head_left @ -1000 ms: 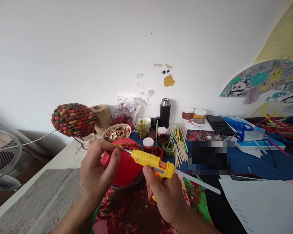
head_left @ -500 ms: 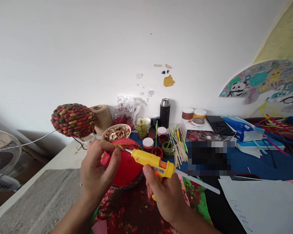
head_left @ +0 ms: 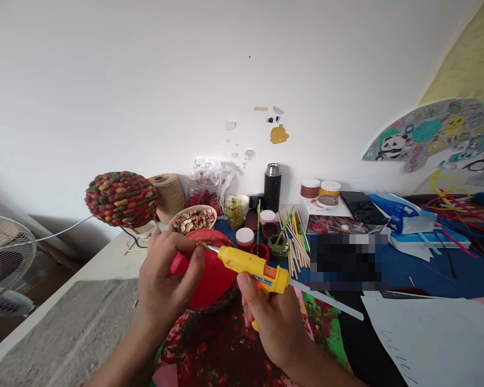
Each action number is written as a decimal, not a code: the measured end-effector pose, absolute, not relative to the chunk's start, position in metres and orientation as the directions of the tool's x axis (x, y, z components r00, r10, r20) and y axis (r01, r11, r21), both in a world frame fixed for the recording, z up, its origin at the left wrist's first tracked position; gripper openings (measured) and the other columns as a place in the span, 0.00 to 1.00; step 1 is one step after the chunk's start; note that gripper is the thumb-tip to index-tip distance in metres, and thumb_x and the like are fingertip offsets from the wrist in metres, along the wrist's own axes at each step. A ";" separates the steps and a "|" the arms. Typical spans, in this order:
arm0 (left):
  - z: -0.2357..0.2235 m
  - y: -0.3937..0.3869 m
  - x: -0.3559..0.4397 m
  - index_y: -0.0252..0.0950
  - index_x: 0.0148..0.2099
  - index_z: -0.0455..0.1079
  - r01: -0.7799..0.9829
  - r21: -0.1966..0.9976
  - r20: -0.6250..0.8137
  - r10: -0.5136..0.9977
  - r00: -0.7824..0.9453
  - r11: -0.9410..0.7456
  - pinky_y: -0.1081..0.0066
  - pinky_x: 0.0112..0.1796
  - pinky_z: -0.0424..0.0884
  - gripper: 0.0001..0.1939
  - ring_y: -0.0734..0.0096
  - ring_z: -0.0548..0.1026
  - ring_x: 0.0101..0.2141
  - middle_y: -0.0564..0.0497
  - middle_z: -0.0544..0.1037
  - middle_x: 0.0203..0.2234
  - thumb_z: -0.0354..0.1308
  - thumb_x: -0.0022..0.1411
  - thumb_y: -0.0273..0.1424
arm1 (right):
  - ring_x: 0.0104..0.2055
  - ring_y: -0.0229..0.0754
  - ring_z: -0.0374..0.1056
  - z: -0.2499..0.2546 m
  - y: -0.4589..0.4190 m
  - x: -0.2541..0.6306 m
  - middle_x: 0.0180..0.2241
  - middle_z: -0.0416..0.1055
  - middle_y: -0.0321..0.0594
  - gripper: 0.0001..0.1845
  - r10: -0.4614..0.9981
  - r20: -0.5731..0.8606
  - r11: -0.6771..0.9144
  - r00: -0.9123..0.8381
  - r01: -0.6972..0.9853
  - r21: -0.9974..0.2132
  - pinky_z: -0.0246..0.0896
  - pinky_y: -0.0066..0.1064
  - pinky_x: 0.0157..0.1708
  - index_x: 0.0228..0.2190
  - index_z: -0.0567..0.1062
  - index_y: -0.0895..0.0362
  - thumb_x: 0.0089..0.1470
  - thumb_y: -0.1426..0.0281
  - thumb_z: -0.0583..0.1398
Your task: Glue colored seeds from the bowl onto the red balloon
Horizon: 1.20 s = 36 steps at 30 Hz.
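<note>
My right hand (head_left: 276,328) is wrapped round the handle of a yellow glue gun (head_left: 244,262). A small red light glows on the gun, and a long pale glue stick (head_left: 331,301) juts from its back end. Thumb and fingertips of my left hand (head_left: 167,271) pinch a small tan shell (head_left: 201,244), mostly covered by the fingers. The metal nozzle (head_left: 213,248) points left, right at the shell; whether they touch I cannot tell. Below both hands lies a round red surface (head_left: 210,282) with a dark rim, partly hidden by my left hand.
A ball of coloured pieces (head_left: 121,199) stands left, near a twine spool (head_left: 169,196) and a fan (head_left: 8,258). Behind the hands are a bowl of shells (head_left: 193,217), paint jars (head_left: 244,236), a black flask (head_left: 272,188) and wooden sticks (head_left: 294,244). Papers (head_left: 435,338) lie right.
My left hand has shifted slightly right, and its fingertips with the shell are closer to the nozzle. The glue gun and my right hand have barely moved.
</note>
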<state>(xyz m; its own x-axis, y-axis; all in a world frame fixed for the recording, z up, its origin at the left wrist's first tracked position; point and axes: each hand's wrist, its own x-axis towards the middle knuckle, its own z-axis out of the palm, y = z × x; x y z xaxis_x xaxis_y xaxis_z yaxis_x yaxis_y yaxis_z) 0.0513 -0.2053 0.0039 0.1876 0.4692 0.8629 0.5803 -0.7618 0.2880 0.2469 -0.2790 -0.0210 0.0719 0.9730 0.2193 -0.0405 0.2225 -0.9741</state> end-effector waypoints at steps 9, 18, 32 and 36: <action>0.005 -0.205 0.053 0.44 0.39 0.68 0.609 0.249 0.864 0.456 0.211 -0.753 0.58 0.38 0.65 0.12 0.64 0.72 0.32 0.58 0.76 0.29 0.63 0.76 0.24 | 0.19 0.40 0.62 -0.024 -0.280 0.246 0.15 0.63 0.30 0.42 0.984 0.167 0.172 0.067 -0.092 -0.981 0.56 0.31 0.21 0.25 0.71 0.49 0.65 0.25 0.61; 0.008 -0.206 0.056 0.44 0.38 0.68 0.615 0.254 0.874 0.450 0.185 -0.746 0.59 0.37 0.66 0.12 0.64 0.73 0.31 0.58 0.76 0.28 0.63 0.74 0.24 | 0.22 0.38 0.59 -0.027 -0.279 0.250 0.19 0.64 0.30 0.46 0.999 0.039 0.039 0.002 -0.145 -0.989 0.56 0.31 0.24 0.31 0.78 0.54 0.58 0.21 0.62; 0.007 -0.207 0.056 0.44 0.38 0.68 0.603 0.249 0.869 0.449 0.205 -0.758 0.59 0.38 0.66 0.13 0.64 0.73 0.31 0.58 0.77 0.29 0.63 0.75 0.23 | 0.21 0.40 0.64 -0.029 -0.278 0.249 0.17 0.62 0.30 0.44 0.997 0.065 0.070 0.050 -0.096 -0.993 0.57 0.32 0.25 0.25 0.72 0.51 0.61 0.22 0.60; 0.005 -0.207 0.056 0.44 0.38 0.68 0.603 0.262 0.865 0.461 0.199 -0.753 0.59 0.38 0.67 0.12 0.64 0.74 0.32 0.58 0.77 0.29 0.63 0.75 0.24 | 0.21 0.40 0.65 -0.029 -0.278 0.250 0.16 0.65 0.32 0.44 0.996 0.076 0.080 0.057 -0.082 -0.993 0.59 0.32 0.24 0.24 0.73 0.51 0.63 0.24 0.61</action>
